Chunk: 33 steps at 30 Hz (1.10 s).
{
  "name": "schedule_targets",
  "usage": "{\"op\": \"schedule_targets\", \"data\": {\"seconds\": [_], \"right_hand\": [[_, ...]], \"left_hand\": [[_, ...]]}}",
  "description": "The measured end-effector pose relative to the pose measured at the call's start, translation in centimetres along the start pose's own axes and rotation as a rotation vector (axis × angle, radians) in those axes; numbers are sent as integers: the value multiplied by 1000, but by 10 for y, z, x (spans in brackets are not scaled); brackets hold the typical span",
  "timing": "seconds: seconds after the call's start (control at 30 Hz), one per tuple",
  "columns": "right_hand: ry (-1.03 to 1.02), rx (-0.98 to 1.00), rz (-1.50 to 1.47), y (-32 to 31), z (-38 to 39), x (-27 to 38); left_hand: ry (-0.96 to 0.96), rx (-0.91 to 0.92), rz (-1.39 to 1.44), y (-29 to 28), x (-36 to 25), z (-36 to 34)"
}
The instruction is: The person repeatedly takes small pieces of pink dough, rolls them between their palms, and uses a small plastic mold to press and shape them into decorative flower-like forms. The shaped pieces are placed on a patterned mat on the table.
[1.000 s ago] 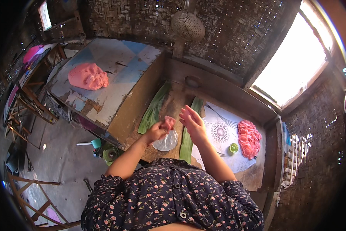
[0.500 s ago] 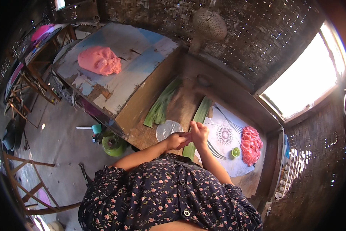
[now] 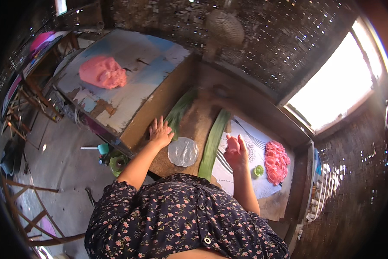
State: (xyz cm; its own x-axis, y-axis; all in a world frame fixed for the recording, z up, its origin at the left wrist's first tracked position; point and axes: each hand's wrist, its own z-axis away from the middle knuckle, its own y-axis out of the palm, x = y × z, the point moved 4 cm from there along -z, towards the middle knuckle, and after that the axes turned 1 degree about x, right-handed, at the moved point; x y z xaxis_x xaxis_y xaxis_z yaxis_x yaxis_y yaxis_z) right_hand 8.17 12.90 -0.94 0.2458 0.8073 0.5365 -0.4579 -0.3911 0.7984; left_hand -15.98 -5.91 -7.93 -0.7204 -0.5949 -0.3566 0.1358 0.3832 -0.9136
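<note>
My left hand (image 3: 160, 133) is open, its fingers spread over the near end of a bundle of green leaf strips (image 3: 180, 113). My right hand (image 3: 238, 157) is raised over a white patterned sheet (image 3: 256, 183), its fingers curled around a small lump of pink dough (image 3: 233, 145). Between the hands, a round clear plastic sheet (image 3: 183, 152) lies on the wooden bench. A long green leaf (image 3: 214, 142) stretches beside it. Farther right sit a small light-green cup-like object (image 3: 258, 171) and a pile of flat pink rounds (image 3: 276, 162).
A large mass of pink dough (image 3: 102, 72) rests on a worn raised table (image 3: 135, 56) at the far left. Below it, on the floor, are a green container (image 3: 117, 164) and a turquoise dipper (image 3: 102, 149). Wooden side walls (image 3: 305, 177) border the bench. A wooden chair (image 3: 34, 207) stands at left.
My hands were together over the long leaf. They have parted: the left went left to the leaf strips, the right moved right with the pink dough, which now shows.
</note>
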Motion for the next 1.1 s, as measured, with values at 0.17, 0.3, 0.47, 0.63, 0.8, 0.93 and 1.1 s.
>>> {"op": "schedule_targets", "data": {"seconds": [0.17,0.3,0.47,0.63,0.8,0.93,1.1], "right_hand": [[-99,121,22,49,0,-8],[-438,289,572,134,2,-22],[-1157,161,1117,191,25,25],[-1357,636,1479,227,55,-5],[-1448,233,1551,261,51,26],[-1268,628,1543,252,55,14],[-1102,589,1407,236,32,8]], "left_hand": [[304,-82,790,-62,-109,-25],[364,-70,1927,-113,-183,-17],[346,365,1921,-154,-232,24],[577,-198,2193,-198,-207,7],[191,190,2349,-186,-223,23],[592,74,1930,-208,-221,19],[471,-173,2011,-202,-202,7]]}}
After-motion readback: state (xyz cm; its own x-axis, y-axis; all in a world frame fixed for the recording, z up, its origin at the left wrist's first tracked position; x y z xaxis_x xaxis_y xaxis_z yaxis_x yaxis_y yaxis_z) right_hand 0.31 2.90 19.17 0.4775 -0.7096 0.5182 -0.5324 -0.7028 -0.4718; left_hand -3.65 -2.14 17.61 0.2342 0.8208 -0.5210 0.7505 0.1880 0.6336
